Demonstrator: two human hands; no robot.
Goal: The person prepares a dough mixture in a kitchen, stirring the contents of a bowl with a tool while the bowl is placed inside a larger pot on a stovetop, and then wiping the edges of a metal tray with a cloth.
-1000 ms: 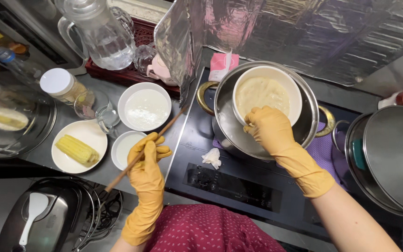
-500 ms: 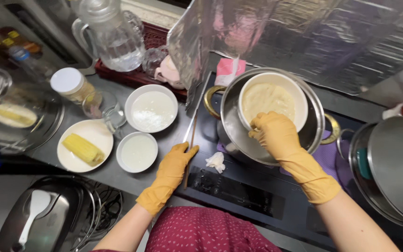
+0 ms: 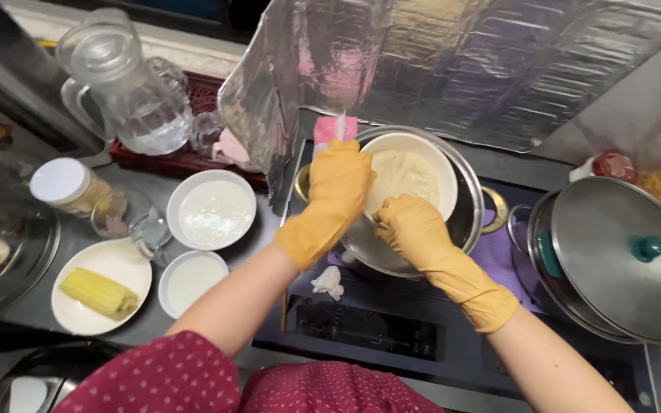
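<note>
Sitting on the white plate (image 3: 128, 264) far left is yellow corn (image 3: 98, 293). Next, the left hand in a yellow rubber glove (image 3: 338, 183) grips the white bowl of pale batter (image 3: 411, 176) inside the shiny steel pot (image 3: 468, 222). The right gloved hand (image 3: 411, 228) holds the bowl's near rim.

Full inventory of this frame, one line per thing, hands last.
white bowl: 1, white, pale batter inside, sits in the steel pot
steel pot: 1, silver with gold handles, on the stove
stove: 1, black, centre
lidded pot: 1, steel, teal knob, right
foil splash guard: 1, silver, behind the stove
glass pitcher: 1, clear, top left
red tray: 1, under the pitcher
bowls of white liquid: 2, white, left counter
plate with corn cob: 1, white plate, yellow cob
jar: 1, white lid, left
left hand: yellow glove, on the bowl rim
right hand: yellow glove, on the near bowl rim
</note>
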